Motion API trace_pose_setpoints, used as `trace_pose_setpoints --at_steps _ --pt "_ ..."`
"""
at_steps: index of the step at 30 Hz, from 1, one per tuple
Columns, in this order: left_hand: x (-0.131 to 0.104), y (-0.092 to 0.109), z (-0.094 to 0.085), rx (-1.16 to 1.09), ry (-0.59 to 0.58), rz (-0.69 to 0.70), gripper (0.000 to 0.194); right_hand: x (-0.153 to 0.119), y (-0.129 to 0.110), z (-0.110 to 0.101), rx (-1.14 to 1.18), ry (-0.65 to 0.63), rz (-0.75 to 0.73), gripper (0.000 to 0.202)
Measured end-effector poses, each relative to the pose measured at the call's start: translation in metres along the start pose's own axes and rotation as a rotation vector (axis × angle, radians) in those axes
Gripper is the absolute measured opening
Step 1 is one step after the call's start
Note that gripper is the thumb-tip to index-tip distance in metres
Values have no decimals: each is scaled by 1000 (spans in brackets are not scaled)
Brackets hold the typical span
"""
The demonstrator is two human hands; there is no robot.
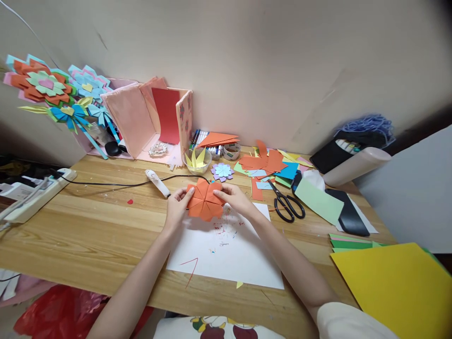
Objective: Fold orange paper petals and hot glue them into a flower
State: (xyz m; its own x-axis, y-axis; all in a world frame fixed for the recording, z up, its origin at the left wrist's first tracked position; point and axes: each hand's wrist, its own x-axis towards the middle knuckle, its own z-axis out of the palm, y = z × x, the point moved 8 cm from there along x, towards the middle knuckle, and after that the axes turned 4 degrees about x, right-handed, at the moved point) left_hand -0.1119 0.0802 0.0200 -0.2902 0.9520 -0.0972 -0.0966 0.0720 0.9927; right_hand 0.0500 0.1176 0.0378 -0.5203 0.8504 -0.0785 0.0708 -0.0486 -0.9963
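An orange folded paper flower (pixel 205 201) is held up between my two hands, above the far part of a white paper sheet (pixel 226 256). My left hand (pixel 177 207) pinches its left edge, thumb on the front face. On the opposite edge my right hand (pixel 236 198) grips it the same way. Creases meet at the flower's middle. Small coloured scraps and red marks are on the sheet below. Just behind the orange flower lies a small purple and blue paper flower (pixel 222 172). A white pen-shaped tool (pixel 157 183) rests left of my left hand.
Black-handled scissors (pixel 287 205) lie to the right, near orange paper scraps (pixel 263 162). A plastic cup (pixel 197 162) holds yellow paper pieces. A pink box (pixel 127 120) and finished paper flowers (pixel 45 84) stand back left. Yellow sheets (pixel 395 287) lie front right; a power strip (pixel 42 195) sits left.
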Motion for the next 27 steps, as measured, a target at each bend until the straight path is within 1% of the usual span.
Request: trace_pose_setpoints --at_steps 5,9,12,18,23,27 --pt "-4 6 3 40 -21 60 25 0 -1 -5 -58 220 -129 29" --pt "-8 12 10 95 -75 99 23 -4 -2 -6 -91 295 -149 29" --pt "-11 14 15 152 -111 129 22 -7 -7 -6 -79 318 -175 29" --pt "-14 15 16 236 -109 179 21 -10 -16 -9 -74 355 -216 28" --pt "-11 12 20 191 -166 119 25 -10 -16 -11 23 377 -235 27" --pt "-10 12 23 157 -195 73 27 -11 -17 -12 19 375 -253 25"
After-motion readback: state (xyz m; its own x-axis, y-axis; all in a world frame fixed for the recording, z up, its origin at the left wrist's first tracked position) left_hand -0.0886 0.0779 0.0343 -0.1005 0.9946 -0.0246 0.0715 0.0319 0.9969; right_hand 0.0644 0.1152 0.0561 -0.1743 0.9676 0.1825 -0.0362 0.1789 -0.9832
